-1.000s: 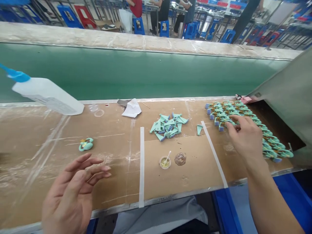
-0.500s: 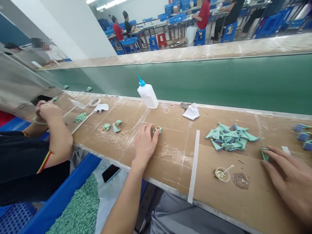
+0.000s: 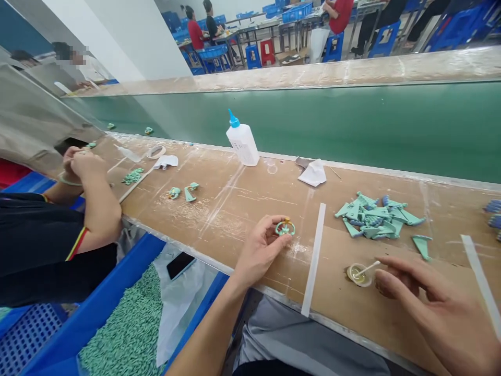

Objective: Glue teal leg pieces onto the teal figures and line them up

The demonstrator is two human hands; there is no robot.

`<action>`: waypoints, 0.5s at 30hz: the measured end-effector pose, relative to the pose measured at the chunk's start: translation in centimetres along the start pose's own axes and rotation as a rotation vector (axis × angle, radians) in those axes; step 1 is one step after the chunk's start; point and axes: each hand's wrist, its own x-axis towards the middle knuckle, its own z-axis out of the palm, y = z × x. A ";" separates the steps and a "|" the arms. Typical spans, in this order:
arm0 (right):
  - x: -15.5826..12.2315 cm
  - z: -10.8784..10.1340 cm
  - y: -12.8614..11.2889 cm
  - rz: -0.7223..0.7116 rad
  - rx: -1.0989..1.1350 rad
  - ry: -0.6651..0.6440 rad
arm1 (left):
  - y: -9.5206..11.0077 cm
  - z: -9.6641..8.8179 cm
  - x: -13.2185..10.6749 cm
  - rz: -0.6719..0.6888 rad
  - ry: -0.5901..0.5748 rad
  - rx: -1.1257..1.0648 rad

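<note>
Well, the left hand [image 3: 260, 249] has its fingers pinched together on a little green plastic ring [image 3: 285, 228] over the brown bench top [image 3: 219, 235], while the right hand [image 3: 438, 308] hangs with fingers apart, just beside a small cup of yellow stuff [image 3: 359, 274] and near a heap of green pieces [image 3: 376, 220]

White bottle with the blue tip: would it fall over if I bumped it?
The white plastic bottle stands tall on a small base, so a push near its top could probably tip it. Its thin, cloudy walls suggest it would dent slightly when squeezed. Its weight depends on the filling, which I cannot see.
</note>
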 end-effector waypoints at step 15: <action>1.7 0.8 -3.3 0.030 0.045 -0.060 | 3.4 6.0 -4.7 -0.440 -0.091 -0.821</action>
